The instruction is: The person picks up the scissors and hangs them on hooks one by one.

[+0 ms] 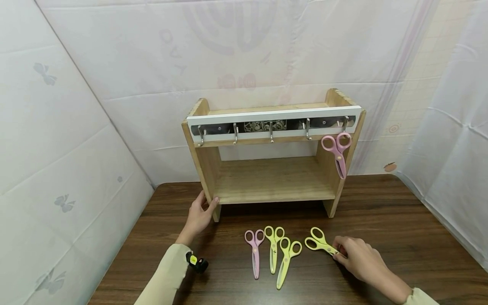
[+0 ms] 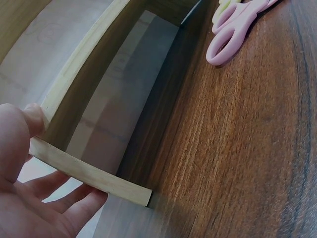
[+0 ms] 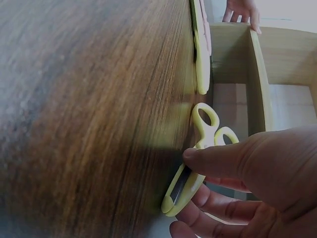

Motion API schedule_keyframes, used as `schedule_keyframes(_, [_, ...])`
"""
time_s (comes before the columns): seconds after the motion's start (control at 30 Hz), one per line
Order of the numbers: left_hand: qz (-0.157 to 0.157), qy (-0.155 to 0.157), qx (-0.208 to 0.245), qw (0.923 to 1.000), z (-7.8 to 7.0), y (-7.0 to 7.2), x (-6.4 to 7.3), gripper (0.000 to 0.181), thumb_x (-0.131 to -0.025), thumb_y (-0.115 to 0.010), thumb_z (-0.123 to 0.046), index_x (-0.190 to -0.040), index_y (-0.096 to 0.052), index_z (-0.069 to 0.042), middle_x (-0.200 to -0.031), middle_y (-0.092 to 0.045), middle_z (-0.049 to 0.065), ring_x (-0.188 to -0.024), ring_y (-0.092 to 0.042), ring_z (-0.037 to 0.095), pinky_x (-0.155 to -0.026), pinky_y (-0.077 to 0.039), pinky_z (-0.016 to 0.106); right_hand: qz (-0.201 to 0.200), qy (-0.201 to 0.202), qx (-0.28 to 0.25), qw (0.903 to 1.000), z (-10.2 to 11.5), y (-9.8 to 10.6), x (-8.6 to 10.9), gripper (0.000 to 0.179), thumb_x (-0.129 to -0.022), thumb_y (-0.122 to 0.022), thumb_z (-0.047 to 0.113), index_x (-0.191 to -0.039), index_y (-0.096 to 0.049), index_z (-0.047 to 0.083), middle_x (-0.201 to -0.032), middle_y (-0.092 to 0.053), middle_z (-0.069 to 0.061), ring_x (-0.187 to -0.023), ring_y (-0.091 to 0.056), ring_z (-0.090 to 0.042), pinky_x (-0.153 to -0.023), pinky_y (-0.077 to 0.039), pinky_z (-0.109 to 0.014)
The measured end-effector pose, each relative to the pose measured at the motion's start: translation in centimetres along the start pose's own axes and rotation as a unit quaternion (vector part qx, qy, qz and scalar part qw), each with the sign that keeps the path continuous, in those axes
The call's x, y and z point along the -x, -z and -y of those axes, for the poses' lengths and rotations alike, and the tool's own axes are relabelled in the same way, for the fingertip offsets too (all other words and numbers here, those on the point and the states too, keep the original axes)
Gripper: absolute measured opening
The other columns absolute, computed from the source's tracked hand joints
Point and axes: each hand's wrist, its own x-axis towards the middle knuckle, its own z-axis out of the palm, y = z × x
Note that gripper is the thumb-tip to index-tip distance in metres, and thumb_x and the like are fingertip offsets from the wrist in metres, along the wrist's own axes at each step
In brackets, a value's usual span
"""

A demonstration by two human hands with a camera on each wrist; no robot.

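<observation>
My left hand (image 1: 199,216) grips the lower left side panel of a wooden shelf (image 1: 274,180), its thumb over the front edge. In the left wrist view the fingers lie behind that panel. My right hand (image 1: 360,256) pinches a pair of yellow scissors (image 1: 320,242) by the blade end, handles pointing toward the shelf. The right wrist view shows the thumb on one side of the blades and fingers on the other. Pink scissors (image 1: 255,252) and two yellow pairs (image 1: 273,248) (image 1: 286,262) lie on the table between the hands.
A white rail with several metal hooks (image 1: 271,131) runs along the shelf's upper front. Another pink pair of scissors (image 1: 338,154) hangs from the rightmost hook. The dark wooden table (image 1: 385,212) meets white patterned cloth (image 1: 152,84) at the back and left.
</observation>
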Motion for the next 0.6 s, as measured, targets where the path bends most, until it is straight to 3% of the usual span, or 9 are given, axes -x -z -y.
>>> schedule_keyframes(0.6, [0.003, 0.008, 0.007, 0.9999, 0.00, 0.09, -0.05, 0.063, -0.106, -0.060, -0.032, -0.160, -0.033, -0.013, -0.151, -0.049, 0.021, -0.134, -0.053, 0.038, -0.103, -0.052, 0.054, 0.004, 0.003, 0.009, 0.9999, 0.00, 0.15, -0.07, 0.025, -0.083, -0.086, 0.016, -0.084, -0.063, 0.028, -0.070, -0.051, 0.012, -0.058, -0.045, -0.012, -0.046, -0.036, -0.033])
